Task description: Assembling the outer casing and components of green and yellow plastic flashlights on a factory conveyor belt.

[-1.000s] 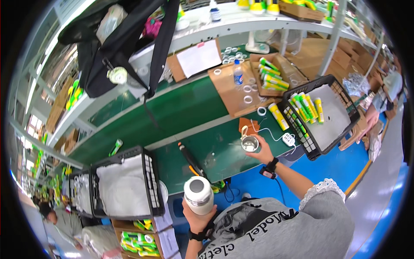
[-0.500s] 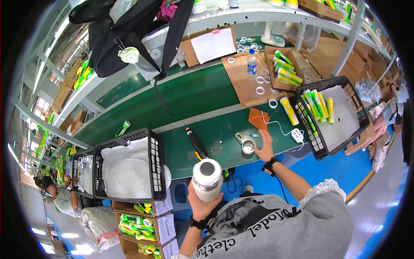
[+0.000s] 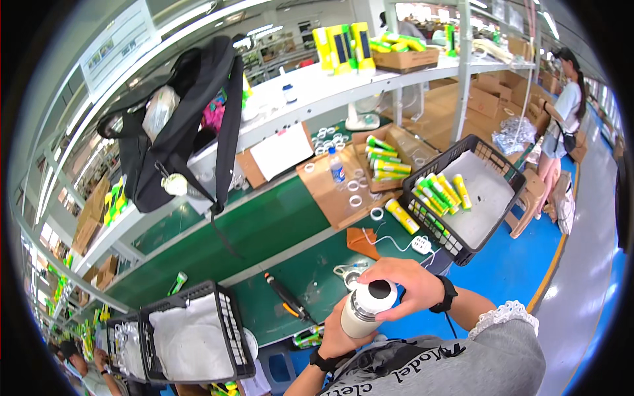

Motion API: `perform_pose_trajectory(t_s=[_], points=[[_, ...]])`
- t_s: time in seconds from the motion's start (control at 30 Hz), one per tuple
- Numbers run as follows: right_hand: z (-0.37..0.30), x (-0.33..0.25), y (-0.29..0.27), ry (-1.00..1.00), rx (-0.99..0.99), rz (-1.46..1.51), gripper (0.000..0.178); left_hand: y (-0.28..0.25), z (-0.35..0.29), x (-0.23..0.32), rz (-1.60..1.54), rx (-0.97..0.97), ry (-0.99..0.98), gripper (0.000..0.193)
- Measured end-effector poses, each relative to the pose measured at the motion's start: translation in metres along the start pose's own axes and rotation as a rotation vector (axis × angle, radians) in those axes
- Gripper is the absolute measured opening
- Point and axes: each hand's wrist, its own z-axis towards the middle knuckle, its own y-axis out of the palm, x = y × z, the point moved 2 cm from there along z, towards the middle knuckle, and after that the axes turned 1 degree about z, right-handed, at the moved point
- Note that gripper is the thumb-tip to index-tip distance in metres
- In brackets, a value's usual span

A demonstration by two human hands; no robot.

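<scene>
A cream thermos bottle (image 3: 360,318) with a steel neck band and a white, black-topped cap (image 3: 378,294) is tilted in front of my body. My left hand (image 3: 337,333) is wrapped around its lower body. The fingers of my right hand (image 3: 411,284) are closed about the cap from the right and far side. Just beyond them, partly hidden by the right hand, a small round metal cup (image 3: 352,280) with a loop lies on the green table (image 3: 264,323). A black-and-orange power screwdriver (image 3: 288,298) rests to the left.
Black baskets stand at left (image 3: 228,336) and right (image 3: 462,257), the right one holding yellow-green flashlights (image 3: 439,193). On the table are an orange cloth (image 3: 362,244), a white power strip (image 3: 421,245) and a drink bottle (image 3: 337,166). A black bag (image 3: 158,155) hangs far left; a person (image 3: 558,125) stands far right.
My right hand has come from beside the metal cup to the bottle's cap. My left hand has moved the bottle right. The view has tilted up.
</scene>
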Motion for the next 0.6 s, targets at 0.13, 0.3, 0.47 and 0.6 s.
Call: perform_pose_trajectory(t_s=[0.13,0.3,0.47,0.6], points=[[-0.006,-0.014,-0.010,0.079,0.044,-0.091,0.049,0.008,0.003,-0.006,0.045,-0.041,0.041,0.085],[-0.020,-0.012,-0.002,0.280,0.013,0.631,0.078,0.010,0.008,-0.013,0.003,-0.229,0.009,0.095],[-0.023,-0.010,0.019,0.372,-0.108,0.564,0.084,0.005,0.021,0.019,-0.217,-0.322,0.175,0.088],[-0.004,-0.035,0.008,-0.113,0.251,0.691,0.075,-0.008,0.031,0.022,-0.180,0.018,0.568,0.079]])
